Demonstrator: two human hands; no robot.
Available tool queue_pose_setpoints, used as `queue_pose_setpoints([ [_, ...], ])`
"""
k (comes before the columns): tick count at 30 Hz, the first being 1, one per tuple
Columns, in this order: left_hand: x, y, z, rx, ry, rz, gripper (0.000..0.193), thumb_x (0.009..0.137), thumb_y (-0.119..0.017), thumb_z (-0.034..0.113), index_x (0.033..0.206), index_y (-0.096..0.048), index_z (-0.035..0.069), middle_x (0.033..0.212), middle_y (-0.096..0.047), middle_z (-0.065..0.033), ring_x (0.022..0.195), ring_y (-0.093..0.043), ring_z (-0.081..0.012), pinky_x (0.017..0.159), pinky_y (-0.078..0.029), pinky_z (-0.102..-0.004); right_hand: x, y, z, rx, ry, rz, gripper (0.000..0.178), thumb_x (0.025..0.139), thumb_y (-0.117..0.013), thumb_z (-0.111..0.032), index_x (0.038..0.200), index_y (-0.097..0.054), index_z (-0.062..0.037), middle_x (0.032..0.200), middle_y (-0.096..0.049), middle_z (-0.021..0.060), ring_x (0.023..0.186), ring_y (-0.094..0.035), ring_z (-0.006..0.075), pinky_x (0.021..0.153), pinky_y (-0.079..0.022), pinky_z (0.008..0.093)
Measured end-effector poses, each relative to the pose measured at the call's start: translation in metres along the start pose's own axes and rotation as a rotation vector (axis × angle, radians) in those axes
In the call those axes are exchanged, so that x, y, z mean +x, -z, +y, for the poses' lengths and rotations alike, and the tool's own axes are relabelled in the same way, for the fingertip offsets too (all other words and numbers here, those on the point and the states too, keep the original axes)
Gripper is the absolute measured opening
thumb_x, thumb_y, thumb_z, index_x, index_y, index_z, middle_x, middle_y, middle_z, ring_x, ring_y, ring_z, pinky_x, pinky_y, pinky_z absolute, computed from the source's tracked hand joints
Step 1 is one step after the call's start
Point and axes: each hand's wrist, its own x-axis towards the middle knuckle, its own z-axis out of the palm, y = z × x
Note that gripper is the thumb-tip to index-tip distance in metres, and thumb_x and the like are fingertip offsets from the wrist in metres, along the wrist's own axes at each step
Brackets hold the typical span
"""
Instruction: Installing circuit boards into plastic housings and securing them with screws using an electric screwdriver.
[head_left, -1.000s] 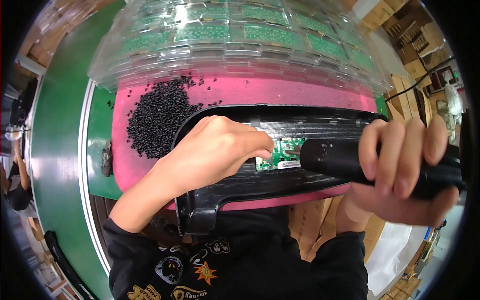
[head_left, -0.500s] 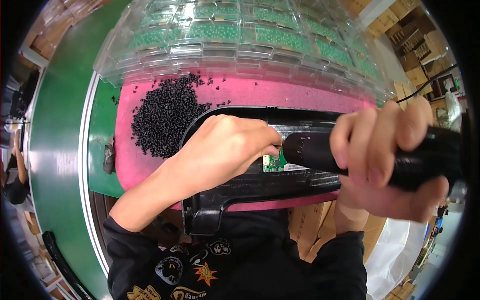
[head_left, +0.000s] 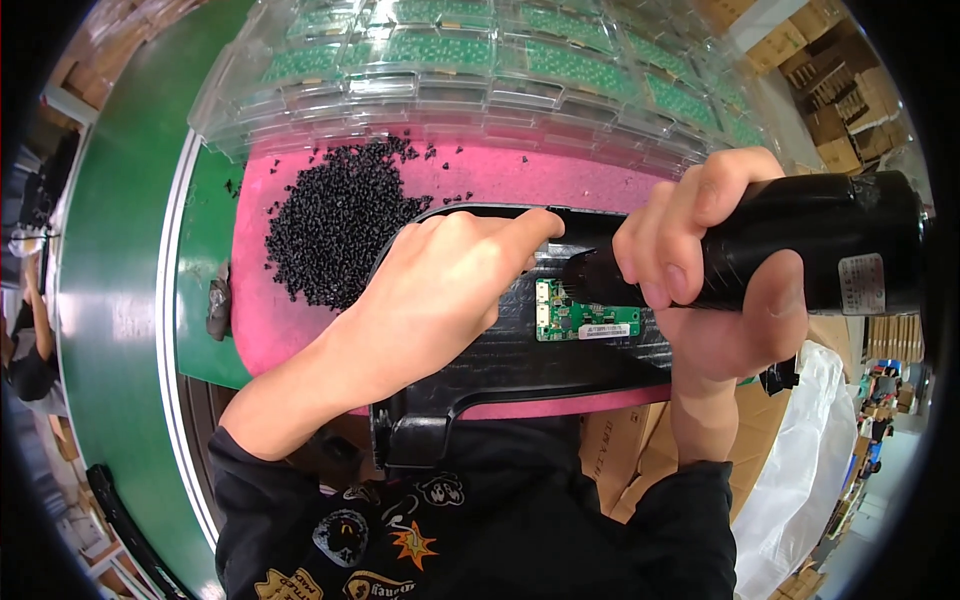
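A curved black plastic housing (head_left: 540,372) lies before me on a pink mat (head_left: 560,182). On its inner face sits a small green circuit board (head_left: 580,318) with white connectors and a white label. My right hand (head_left: 715,265) grips a black cylindrical electric screwdriver (head_left: 830,225). The driver lies nearly level, its nose over the board's far left corner; its tip is hard to make out. My left hand (head_left: 455,270) is over the housing's left part, fingers curled in, index finger and thumb toward the far rim. Whatever they pinch is hidden.
A heap of small black screws (head_left: 335,225) covers the mat's left side, with strays around it. Beyond stand stacked clear plastic trays (head_left: 470,90) of green boards. A green bench (head_left: 125,250) runs along the left. Cardboard boxes (head_left: 625,455) and white plastic sheeting (head_left: 790,460) are at lower right.
My right hand and the screwdriver have tilted and shifted, uncovering more of the board. My left fingers have moved away from the board toward the far rim. The housing has shifted slightly.
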Motion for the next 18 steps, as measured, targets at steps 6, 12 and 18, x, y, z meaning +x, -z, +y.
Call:
queue_pose_setpoints([
  [6, -0.002, -0.003, 0.0, 0.02, -0.039, 0.045, 0.024, 0.083, -0.064, -0.002, 0.107, -0.064, 0.004, 0.074, -0.066, -0.0174, 0.07, -0.068, -0.0343, 0.062, -0.053, -0.0406, 0.0, -0.005, -0.002, -0.039, 0.0, -0.005, 0.056, 0.087, -0.066, -0.057, 0.097, -0.046, -0.0061, 0.062, -0.046, -0.0022, 0.05, -0.044, 0.0096, 0.052, -0.039, 0.0268],
  [12, -0.002, 0.0, 0.004, 0.055, -0.003, -0.028, 0.022, 0.082, -0.068, 0.004, 0.103, -0.065, 0.004, 0.076, -0.067, -0.017, 0.074, -0.067, -0.0367, 0.062, -0.052, -0.0428, -0.004, -0.003, -0.001, 0.022, 0.001, 0.005, 0.053, 0.087, -0.068, -0.054, 0.097, -0.047, -0.0063, 0.062, -0.047, -0.0017, 0.051, -0.045, 0.01, 0.053, -0.04, 0.0273],
  [18, -0.001, 0.0, 0.006, 0.033, -0.088, 0.032, 0.018, 0.076, -0.061, -0.002, 0.094, -0.064, -0.002, 0.073, -0.067, -0.0195, 0.073, -0.067, -0.0382, 0.06, -0.053, -0.046, 0.004, 0.005, 0.003, -0.027, 0.006, -0.133, 0.053, 0.088, -0.069, -0.053, 0.099, -0.048, -0.0055, 0.062, -0.048, -0.0008, 0.051, -0.046, 0.0103, 0.053, -0.041, 0.0279],
])
